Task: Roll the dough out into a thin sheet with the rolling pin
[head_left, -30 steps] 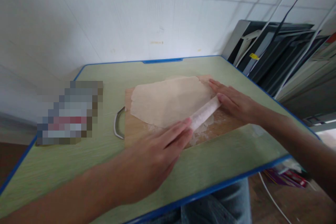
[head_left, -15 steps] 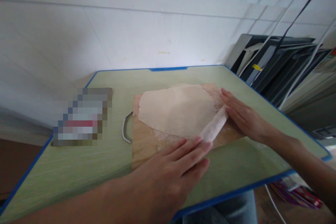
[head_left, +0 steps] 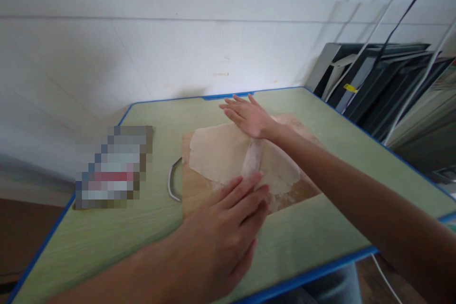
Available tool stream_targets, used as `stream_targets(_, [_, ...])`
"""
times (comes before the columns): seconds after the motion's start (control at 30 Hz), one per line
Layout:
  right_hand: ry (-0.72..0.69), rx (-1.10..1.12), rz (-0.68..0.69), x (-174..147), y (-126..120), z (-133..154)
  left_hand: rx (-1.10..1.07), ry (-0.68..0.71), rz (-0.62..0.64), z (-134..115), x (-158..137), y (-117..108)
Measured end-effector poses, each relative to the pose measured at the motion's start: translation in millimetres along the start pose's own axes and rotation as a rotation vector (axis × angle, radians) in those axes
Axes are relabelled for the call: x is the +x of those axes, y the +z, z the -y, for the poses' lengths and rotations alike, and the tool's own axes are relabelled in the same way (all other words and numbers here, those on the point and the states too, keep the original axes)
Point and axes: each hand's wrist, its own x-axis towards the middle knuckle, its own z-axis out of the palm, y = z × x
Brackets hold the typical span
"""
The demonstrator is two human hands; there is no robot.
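A flattened sheet of dough [head_left: 217, 149] lies on a floured wooden board [head_left: 203, 194] with a metal handle [head_left: 171, 179] at its left end. Across the dough rests a flour-dusted rolling pin [head_left: 252, 159]. My left hand [head_left: 228, 223] lies over the pin's near end, fingers stretched out and slightly spread. Over the far end is my right hand [head_left: 249, 116], its palm on the pin and its fingers extended past it toward the back left. Both ends of the pin are hidden under my hands.
The green table [head_left: 142, 228] has a blue edge and backs onto a white wall [head_left: 178, 52]. A blurred-out flat object [head_left: 117, 166] lies at the left. Dark flat panels [head_left: 384, 80] lean beyond the right edge, with cables [head_left: 415, 92] hanging before them.
The rolling pin has moved left from the dough's right edge to its middle. My right hand has swung left and away from me with it; my left hand has shifted slightly left.
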Motion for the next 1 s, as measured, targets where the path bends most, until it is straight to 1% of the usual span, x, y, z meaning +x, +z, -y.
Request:
stream_targets(0.1, [-0.091, -0.036, 0.020, 16.0, 5.4, 9.1, -0.018, 0.004, -0.010, 0.4, -0.3, -0.5])
stream_targets(0.2, [-0.141, -0.062, 0.077, 21.7, 9.5, 9.6, -0.021, -0.002, -0.012, 0.7, 0.1, -1.2])
stream_targets(0.3, [-0.127, -0.096, 0.164, 18.9, 10.2, 4.4, -0.036, 0.026, -0.012, 0.8, 0.6, -1.7])
stream_targets(0.43, [-0.101, -0.158, 0.279, 5.6, 4.5, -6.4, -0.053, 0.066, -0.003, -0.9, 0.9, -0.9])
stream_targets(0.53, [-0.040, -0.168, 0.326, -6.9, -2.8, -14.5, -0.047, 0.098, 0.019, -3.8, 1.9, -0.3])
stream_targets(0.6, [-0.007, -0.157, 0.336, -13.7, -6.7, -19.3, -0.046, 0.106, 0.019, -5.4, 3.0, -0.3])
stream_targets(0.67, [-0.003, -0.158, 0.340, -18.6, -8.6, -24.5, -0.052, 0.109, 0.008, -6.2, 3.8, -0.1])
stream_targets(0.83, [-0.063, -0.177, 0.291, -29.7, -6.4, -42.0, -0.048, 0.134, -0.006, -7.1, 3.0, 2.1])
stream_targets(0.93, [-0.093, -0.176, 0.245, -42.0, -7.8, -52.4, -0.027, 0.171, 0.005, -8.5, 1.3, 4.0])
stream_targets(1.0, [-0.095, -0.186, 0.239, -52.8, -11.5, -56.7, -0.009, 0.188, 0.017, -9.5, 0.6, 4.6])
